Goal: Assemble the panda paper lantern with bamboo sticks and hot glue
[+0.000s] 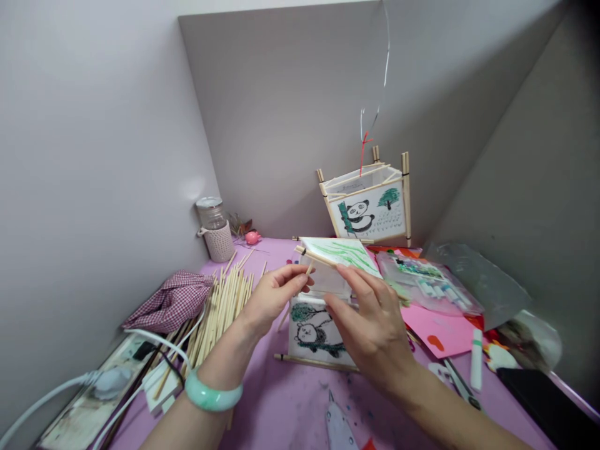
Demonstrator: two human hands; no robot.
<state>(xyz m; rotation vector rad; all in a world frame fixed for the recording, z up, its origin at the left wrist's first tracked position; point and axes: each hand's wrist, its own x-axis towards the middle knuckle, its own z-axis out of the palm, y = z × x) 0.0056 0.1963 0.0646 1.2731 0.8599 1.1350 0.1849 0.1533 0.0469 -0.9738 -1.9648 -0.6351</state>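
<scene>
A box-shaped paper lantern (313, 357) with a frame of paired wooden sticks lies on the table in front of me. Its front panel carries a panda drawing, and its upper panel (344, 251) has green strokes. My left hand (274, 292) pinches a thin wooden stick (283, 320) beside the frame's upper left corner. My right hand (372, 315) grips the lantern, fingertips on the top bar (315, 255) and thumb lower, by the panda panel. Part of the lantern's right side is hidden behind that hand.
A second panda lantern (370, 212) hangs behind on a red string. Loose sticks (227, 300), a checked cloth (173, 300) and a power strip (89, 387) lie left. Right are pink paper (443, 334), scissors (462, 384) and a glue stick (476, 362); a pointed tool (338, 425) lies in front.
</scene>
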